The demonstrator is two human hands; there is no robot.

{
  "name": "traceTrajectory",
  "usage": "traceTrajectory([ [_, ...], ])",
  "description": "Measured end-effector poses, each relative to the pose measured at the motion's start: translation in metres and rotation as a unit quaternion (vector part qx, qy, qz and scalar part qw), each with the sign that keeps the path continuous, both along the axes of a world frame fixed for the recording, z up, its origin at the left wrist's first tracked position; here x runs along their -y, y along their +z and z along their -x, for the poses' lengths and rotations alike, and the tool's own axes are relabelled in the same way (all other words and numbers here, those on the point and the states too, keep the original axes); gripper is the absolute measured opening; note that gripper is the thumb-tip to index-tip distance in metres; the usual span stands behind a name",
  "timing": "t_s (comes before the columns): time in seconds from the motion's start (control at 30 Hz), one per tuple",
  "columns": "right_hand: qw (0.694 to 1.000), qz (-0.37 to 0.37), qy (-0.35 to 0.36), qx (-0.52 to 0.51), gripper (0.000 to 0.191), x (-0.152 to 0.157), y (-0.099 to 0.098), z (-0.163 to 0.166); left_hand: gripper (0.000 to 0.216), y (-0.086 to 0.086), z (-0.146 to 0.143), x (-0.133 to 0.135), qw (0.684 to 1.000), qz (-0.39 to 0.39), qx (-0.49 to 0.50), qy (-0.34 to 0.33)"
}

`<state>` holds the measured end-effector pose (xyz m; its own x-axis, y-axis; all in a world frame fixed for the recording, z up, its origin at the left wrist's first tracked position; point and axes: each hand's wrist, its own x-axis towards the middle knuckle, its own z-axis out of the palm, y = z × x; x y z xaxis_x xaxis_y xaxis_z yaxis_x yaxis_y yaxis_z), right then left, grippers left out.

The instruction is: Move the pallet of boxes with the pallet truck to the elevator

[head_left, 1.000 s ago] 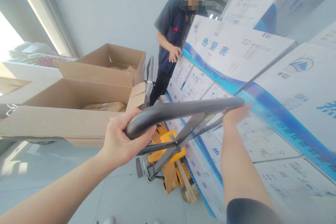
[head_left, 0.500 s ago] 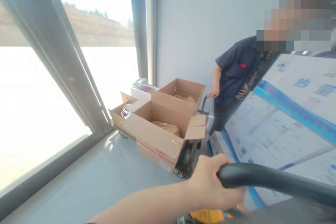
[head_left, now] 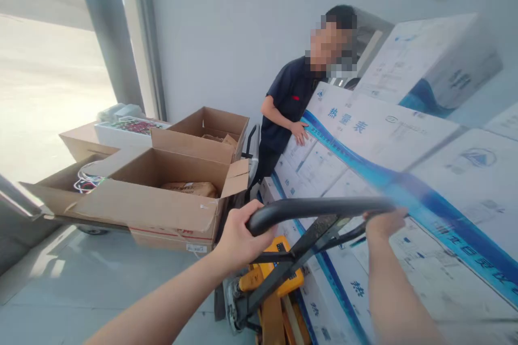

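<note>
My left hand [head_left: 246, 238] is wrapped around the left bend of a black pallet jack handle [head_left: 324, 206]. At the handle's right end, my right hand [head_left: 385, 222] is closed on the bar, slightly blurred and partly hidden by it. Below the handle, the yellow body of the pallet jack [head_left: 282, 268] sits low over a wooden pallet [head_left: 273, 317]. Just beyond the handle rises a stack of white cartons [head_left: 356, 118] with blue bands and printed characters.
A co-worker in a dark shirt [head_left: 285, 89] stands behind the stack, one hand [head_left: 299, 133] against a carton. At left, a cart carries open cardboard boxes [head_left: 141, 207] and a white box of coloured parts [head_left: 135, 126]. A window and grey wall [head_left: 226, 27] lie behind.
The view has swung right, showing more of the stack and bringing my right hand into sight on the handle. The co-worker's hand has gone from the cart's handle to the cartons.
</note>
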<state>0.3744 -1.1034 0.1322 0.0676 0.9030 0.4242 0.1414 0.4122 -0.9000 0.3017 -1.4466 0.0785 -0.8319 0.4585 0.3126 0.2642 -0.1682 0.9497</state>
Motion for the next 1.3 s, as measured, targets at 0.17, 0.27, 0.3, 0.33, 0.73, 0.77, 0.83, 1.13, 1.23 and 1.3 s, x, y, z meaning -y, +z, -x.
traceTrajectory([
  [0.17,0.993,0.065,0.076,-0.056,0.049,-0.02,-0.019,-0.004,0.024,-0.003,-0.009,0.003,0.999,0.041,0.0,0.023],
  [0.27,0.988,0.066,0.094,-0.106,0.051,-0.022,-0.022,-0.026,0.026,-0.001,-0.033,0.006,0.998,0.051,0.006,0.032],
  [0.3,0.988,0.062,0.092,-0.112,0.052,-0.021,-0.021,-0.035,0.026,0.0,-0.043,0.007,0.998,0.05,0.008,0.033],
  [0.33,0.987,0.06,0.093,-0.115,0.052,-0.02,-0.019,-0.045,0.025,0.003,-0.053,0.009,0.998,0.049,0.007,0.036],
  [0.73,0.982,0.073,0.131,-0.117,0.051,-0.02,-0.018,-0.069,0.022,0.001,-0.079,0.007,0.997,0.037,-0.014,0.061],
  [0.77,0.982,0.071,0.129,-0.117,0.051,-0.02,-0.018,-0.069,0.022,0.0,-0.078,0.007,0.997,0.039,-0.012,0.059],
  [0.83,0.983,0.067,0.127,-0.117,0.05,-0.02,-0.018,-0.068,0.022,-0.001,-0.077,0.006,0.998,0.04,-0.014,0.056],
  [1.13,0.988,0.065,0.114,-0.082,0.052,-0.012,-0.014,-0.069,0.02,0.003,-0.079,0.004,0.998,0.016,-0.002,0.066],
  [1.23,0.987,0.075,0.118,-0.073,0.052,-0.014,-0.013,-0.07,0.017,0.0,-0.077,0.004,0.997,0.018,-0.028,0.064],
  [1.3,0.988,0.072,0.119,-0.073,0.052,-0.014,-0.013,-0.071,0.018,-0.003,-0.072,0.004,0.997,0.011,-0.035,0.063],
])
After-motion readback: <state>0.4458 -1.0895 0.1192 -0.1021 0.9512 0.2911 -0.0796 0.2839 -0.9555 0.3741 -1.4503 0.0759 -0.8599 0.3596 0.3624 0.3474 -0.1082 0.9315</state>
